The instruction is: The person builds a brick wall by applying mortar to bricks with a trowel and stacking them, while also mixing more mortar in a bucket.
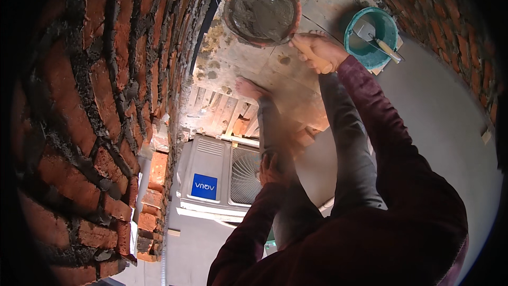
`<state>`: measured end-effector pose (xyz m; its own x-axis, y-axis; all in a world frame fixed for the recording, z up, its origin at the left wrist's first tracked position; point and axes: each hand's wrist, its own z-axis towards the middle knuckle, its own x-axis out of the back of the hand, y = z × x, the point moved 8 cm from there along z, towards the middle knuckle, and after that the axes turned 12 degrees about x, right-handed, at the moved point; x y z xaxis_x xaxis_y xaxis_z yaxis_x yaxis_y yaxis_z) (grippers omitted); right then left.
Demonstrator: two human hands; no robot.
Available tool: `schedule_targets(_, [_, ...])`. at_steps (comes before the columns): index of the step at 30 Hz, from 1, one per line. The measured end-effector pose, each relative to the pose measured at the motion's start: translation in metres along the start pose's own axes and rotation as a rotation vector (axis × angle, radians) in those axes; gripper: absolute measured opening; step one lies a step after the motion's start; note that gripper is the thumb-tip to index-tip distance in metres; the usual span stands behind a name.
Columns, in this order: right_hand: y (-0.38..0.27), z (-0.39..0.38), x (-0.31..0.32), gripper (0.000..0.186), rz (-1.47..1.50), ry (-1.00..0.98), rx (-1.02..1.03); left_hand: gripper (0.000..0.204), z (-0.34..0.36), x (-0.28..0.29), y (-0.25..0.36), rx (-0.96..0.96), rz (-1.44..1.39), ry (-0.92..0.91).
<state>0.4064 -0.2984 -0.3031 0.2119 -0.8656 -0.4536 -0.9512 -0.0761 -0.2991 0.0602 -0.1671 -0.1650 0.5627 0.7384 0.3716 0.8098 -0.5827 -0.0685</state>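
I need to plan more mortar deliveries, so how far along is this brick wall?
Done: many courses of the brick wall are laid and mortared. In hand: the right hand holds a wooden handle at the pan of wet mortar; the left hand rests on the knee. Left: the pan is nearly full.

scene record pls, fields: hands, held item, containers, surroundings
right hand: right hand grips a wooden tool handle at the rim of the mortar pan
left hand: left hand rests on the person's own knee, holds nothing
containers: round pan of grey mortar; teal bucket with a trowel inside
surroundings: brick wall on the left; outdoor air-conditioner unit below; mortar-stained board underfoot
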Motion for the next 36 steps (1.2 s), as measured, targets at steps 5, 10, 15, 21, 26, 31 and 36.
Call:
schedule_targets(5, [-0.007, 0.079, 0.01, 0.054, -1.667, -0.282, 0.209, 0.075, -0.004, 0.005, 0.004, -0.01, -0.006, 0.018])
schedule_targets(10, [0.022, 0.107, 0.018, 0.057, -2.023, -0.667, -0.288, 0.075, -0.004, 0.008, 0.002, -0.077, -0.006, 0.048])
schedule_targets(15, [-0.013, 0.077, -0.03, 0.055, -0.987, -0.039, -0.34, 0.075, -0.006, 0.005, -0.006, -0.054, -0.058, 0.041])
schedule_targets(21, [0.045, 0.123, 0.008, 0.035, -2.323, -0.585, -0.089, 0.076, 0.0, 0.017, -0.005, -0.127, 0.01, 0.056])
schedule_targets(26, [-0.035, 0.045, -0.005, 0.032, -2.351, 0.291, 0.19, 0.076, -0.003, 0.0, -0.009, -0.072, -0.037, 0.004])
schedule_targets(31, [-0.007, 0.112, 0.027, 0.026, -2.037, -0.145, -0.114, 0.077, -0.003, 0.006, -0.002, -0.052, 0.034, -0.031])
schedule_targets(36, [0.065, 0.149, 0.066, 0.008, -0.45, -0.054, -0.095, 0.076, -0.007, 0.007, 0.005, -0.01, 0.052, 0.002])
